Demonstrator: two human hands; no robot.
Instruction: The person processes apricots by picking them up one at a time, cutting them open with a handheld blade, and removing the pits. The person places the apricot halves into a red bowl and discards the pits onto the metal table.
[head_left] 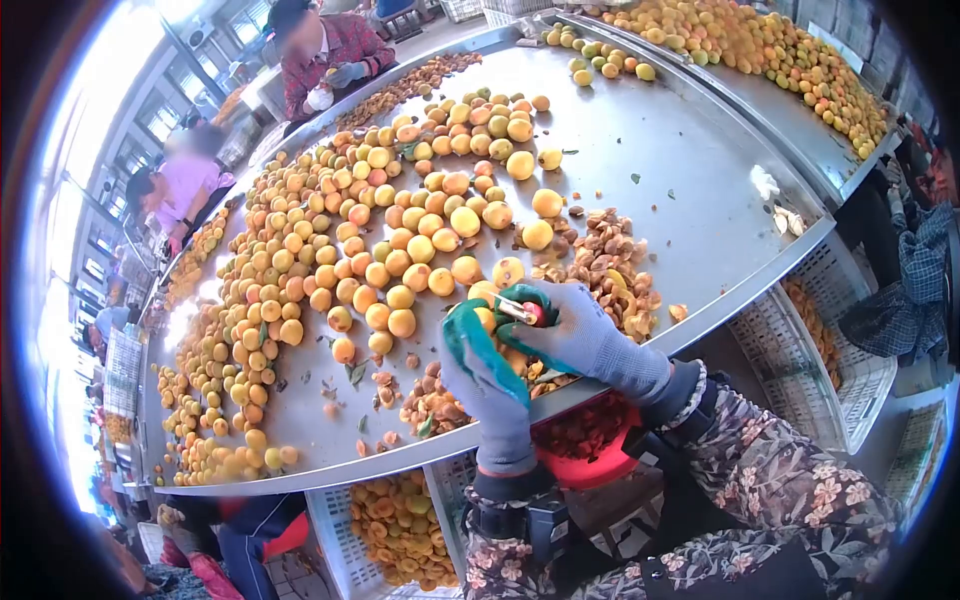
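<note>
Above the near edge of the metal table, my left hand, in a grey and green glove, is closed around a yellow-orange apricot. Its fingers partly cover the fruit. My right hand, gloved the same way, grips a small pitting tool with a red end and a pale, thin tip pointing toward the apricot. The two hands are close together. Just behind them lies a halved-looking apricot. A heap of brown pits and scraps sits beyond my right hand, and another scrap heap is left of my left hand.
Whole apricots spread over the metal table. Below its raised edge are a red basin and a white crate of apricot halves. Empty-looking crates stand right. A co-worker works across the table.
</note>
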